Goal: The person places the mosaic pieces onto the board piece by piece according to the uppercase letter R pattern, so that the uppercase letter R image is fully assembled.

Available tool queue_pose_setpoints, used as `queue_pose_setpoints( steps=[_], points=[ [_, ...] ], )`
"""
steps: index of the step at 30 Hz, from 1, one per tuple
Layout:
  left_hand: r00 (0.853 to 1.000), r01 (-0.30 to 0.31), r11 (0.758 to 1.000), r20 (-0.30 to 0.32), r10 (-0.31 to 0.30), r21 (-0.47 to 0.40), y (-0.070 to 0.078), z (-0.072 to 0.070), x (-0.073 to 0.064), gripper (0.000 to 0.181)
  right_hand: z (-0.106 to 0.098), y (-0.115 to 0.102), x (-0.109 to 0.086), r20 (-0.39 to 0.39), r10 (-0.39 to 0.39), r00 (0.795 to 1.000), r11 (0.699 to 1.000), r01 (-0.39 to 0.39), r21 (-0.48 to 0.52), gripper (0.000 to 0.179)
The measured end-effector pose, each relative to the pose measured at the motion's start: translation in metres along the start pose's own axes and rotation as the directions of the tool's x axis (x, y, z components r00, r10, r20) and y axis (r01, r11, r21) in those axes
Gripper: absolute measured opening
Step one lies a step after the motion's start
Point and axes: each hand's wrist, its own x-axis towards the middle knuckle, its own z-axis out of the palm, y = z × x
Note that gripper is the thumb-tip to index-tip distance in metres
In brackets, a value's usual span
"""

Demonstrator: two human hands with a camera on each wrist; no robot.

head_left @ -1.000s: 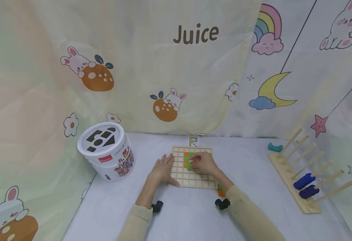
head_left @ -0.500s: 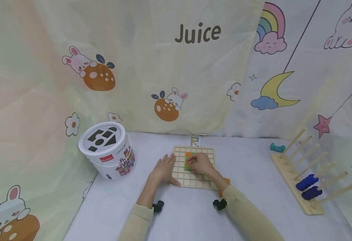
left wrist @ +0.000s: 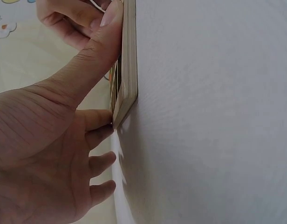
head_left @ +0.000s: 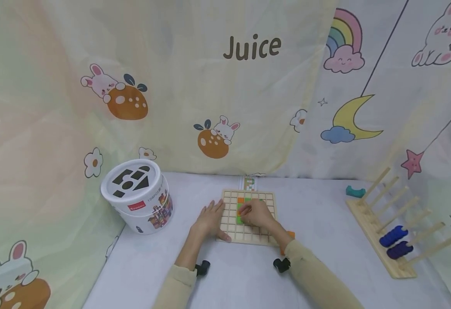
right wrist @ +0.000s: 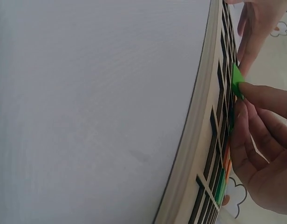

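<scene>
The wooden board [head_left: 248, 238] lies flat at the middle of the tabletop [head_left: 314, 223], its near edge facing the person and its grid lines running near to far and left to right; it looks close to square, with no plain long axis. The right hand [head_left: 257, 213] is over the middle of the board, fingers drawn together and pinching one green tile [right wrist: 236, 78]. This tile stands tilted on the grid, a corner pointing left; its long axis cannot be told. The left hand [head_left: 208, 219] has its fingers apart, fingertips at the board's left edge, thumb on the near edge.

Count: one board, two hands. Orange tiles [head_left: 241, 200] and other green tiles [head_left: 247, 200] sit in the grid, but the right hand covers part of them, so no total is given. One printed card [head_left: 250, 184] lies at the board's far edge. Orange material [head_left: 290, 234] shows beside the near right corner, partly under the right wrist; its number cannot be told.

One tub [head_left: 133, 210] stands upright to the left, well apart from the board. To the right is one rack [head_left: 376, 240] with seven pegs, two carrying stacks of beads [head_left: 393, 236]. One teal block [head_left: 355, 192] lies just beside its far end. Open tabletop extends on both sides of the board and toward the near side; the far edge meets a printed curtain [head_left: 179, 86].
</scene>
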Motion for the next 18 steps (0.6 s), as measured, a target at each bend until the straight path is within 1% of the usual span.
queue_pose_setpoints(
  steps=[2, 5, 9, 13, 16, 18],
  points=[
    [1.000, 0.005, 1.000, 0.007, -0.005, -0.005, 0.003, -0.003, -0.004, 0.136, 0.001, 0.000, -0.001, -0.002, -0.005, 1.000, 1.000, 0.005, 0.000, 0.019],
    [1.000, 0.000, 1.000, 0.004, 0.000, -0.004, 0.003, -0.001, -0.004, 0.136, 0.001, 0.000, -0.003, -0.003, -0.018, 1.000, 1.000, 0.018, 0.014, 0.021],
    [1.000, -0.004, 1.000, 0.001, 0.004, 0.000, 0.003, 0.000, -0.004, 0.138, -0.001, 0.001, -0.008, -0.008, -0.010, 1.000, 0.999, 0.010, 0.039, 0.023],
    [1.000, 0.006, 1.000, -0.001, -0.006, 0.007, 0.003, 0.000, -0.003, 0.138, -0.010, 0.002, -0.013, -0.066, -0.002, 0.998, 0.999, 0.005, 0.046, 0.021],
    [1.000, 0.014, 1.000, -0.002, -0.014, 0.008, 0.003, -0.001, -0.001, 0.138, -0.022, 0.001, -0.019, -0.115, -0.008, 0.993, 0.998, 0.015, 0.061, 0.021],
    [1.000, 0.015, 1.000, -0.004, -0.015, 0.012, 0.002, -0.001, 0.000, 0.138, -0.030, 0.000, -0.023, -0.133, -0.005, 0.991, 0.997, 0.015, 0.074, 0.021]
  ],
)
